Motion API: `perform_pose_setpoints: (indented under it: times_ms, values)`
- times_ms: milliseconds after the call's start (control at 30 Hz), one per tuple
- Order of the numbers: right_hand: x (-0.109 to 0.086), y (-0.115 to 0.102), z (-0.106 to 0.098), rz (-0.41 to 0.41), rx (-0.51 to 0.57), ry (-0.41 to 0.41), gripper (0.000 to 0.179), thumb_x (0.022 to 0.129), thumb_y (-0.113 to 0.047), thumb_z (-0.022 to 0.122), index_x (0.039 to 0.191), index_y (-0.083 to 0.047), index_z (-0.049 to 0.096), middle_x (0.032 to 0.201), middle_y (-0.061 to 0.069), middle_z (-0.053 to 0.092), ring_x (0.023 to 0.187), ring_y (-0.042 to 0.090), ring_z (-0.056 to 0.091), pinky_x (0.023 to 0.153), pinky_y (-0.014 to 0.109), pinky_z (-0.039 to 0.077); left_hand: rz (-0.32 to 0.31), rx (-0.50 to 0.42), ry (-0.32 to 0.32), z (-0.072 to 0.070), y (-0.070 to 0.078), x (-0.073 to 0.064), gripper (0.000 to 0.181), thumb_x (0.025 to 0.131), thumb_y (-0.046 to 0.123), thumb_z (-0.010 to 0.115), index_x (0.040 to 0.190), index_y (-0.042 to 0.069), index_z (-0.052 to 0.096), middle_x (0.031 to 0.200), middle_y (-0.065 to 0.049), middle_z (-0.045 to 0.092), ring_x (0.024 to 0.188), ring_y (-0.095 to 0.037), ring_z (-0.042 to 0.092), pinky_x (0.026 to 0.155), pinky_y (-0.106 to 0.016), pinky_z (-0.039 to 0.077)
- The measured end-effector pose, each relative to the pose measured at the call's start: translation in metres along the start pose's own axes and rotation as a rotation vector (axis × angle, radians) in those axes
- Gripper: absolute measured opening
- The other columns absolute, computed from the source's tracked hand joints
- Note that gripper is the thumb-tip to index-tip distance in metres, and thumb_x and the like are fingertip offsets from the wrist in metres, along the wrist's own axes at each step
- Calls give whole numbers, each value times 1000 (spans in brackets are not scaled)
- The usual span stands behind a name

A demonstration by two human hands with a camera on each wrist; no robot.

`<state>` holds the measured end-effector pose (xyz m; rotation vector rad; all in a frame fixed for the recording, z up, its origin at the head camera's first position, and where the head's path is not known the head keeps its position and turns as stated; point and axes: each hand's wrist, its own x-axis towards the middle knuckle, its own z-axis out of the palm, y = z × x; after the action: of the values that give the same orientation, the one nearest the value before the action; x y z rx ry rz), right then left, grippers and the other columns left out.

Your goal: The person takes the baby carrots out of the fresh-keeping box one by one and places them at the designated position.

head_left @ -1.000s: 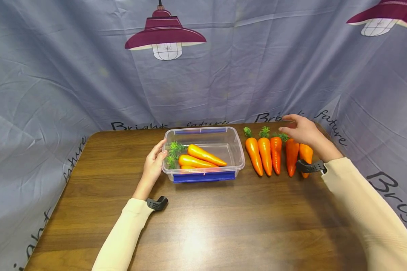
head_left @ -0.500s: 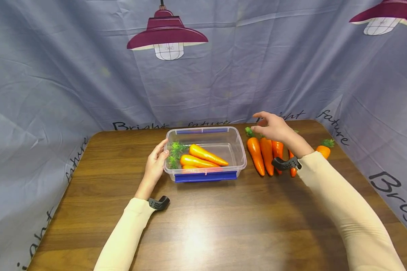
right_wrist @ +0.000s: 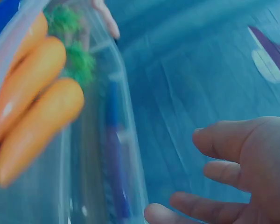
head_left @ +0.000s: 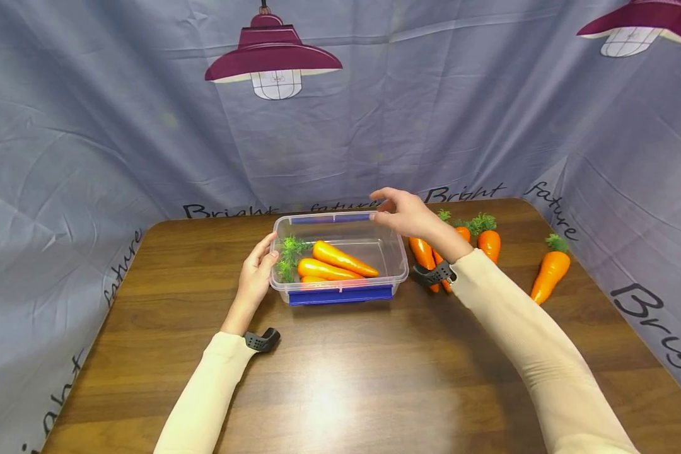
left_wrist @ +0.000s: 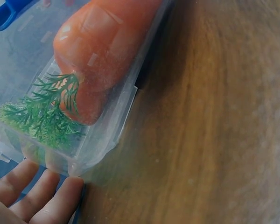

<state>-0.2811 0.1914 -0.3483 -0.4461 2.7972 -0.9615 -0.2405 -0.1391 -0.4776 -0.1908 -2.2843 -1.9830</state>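
Observation:
A clear plastic box (head_left: 340,285) with blue latches holds several orange carrots (head_left: 340,257), their green tops (left_wrist: 51,126) at its left end. My left hand (head_left: 254,277) rests against that end, its fingertips (left_wrist: 67,184) on the outer wall in the left wrist view. Over the far right corner of the box hovers my right hand (head_left: 411,217), with fingers spread and thumb apart. Nothing is between the fingers of the right hand (right_wrist: 238,172) in the right wrist view. Both wrists wear black bands.
Right of the box, several more carrots (head_left: 489,244) lie on the brown wooden table (head_left: 386,378), partly covered by the right forearm. One carrot (head_left: 550,274) lies farther right, apart from them. A grey-blue curtain (head_left: 352,139) with printed lamps hangs behind the table.
My right hand has swept left from above the loose carrots to the box's far right corner, carrying nothing. The left hand stays at the box's left end.

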Motion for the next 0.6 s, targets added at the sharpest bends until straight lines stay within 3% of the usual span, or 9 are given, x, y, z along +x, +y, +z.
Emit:
perform_pose_setpoints:
  times_ms: [200,367,467,600]
  values:
    - [18,-25,33,-52,-10,-124,53,98,-28,65,146,-10,52,132,19,66,114,35,67,91,47,57,-8,8,3,0,-1,1,47,105,8,47,153,7,46,152,-25,51,131,-41,56,108,-31,47]
    - [34,-32,55,-33,-8,-230,56,97,-29,64,148,-8,50,142,21,59,130,34,58,104,48,52,-6,6,3,1,-1,1,47,105,7,46,152,7,47,153,-23,50,132,-40,55,110,-38,47]
    - [41,-34,63,-17,-6,-265,58,98,-28,63,150,-7,48,149,21,54,135,34,55,109,48,49,3,1,1,0,-1,1,47,105,7,46,152,6,46,154,-22,50,132,-39,55,109,-35,47]
    - [48,-33,73,10,-26,-302,58,98,-27,62,151,-6,47,149,20,55,133,34,57,107,46,51,5,-13,1,-1,0,1,47,105,6,46,152,5,46,153,-23,50,132,-38,55,101,-22,48]
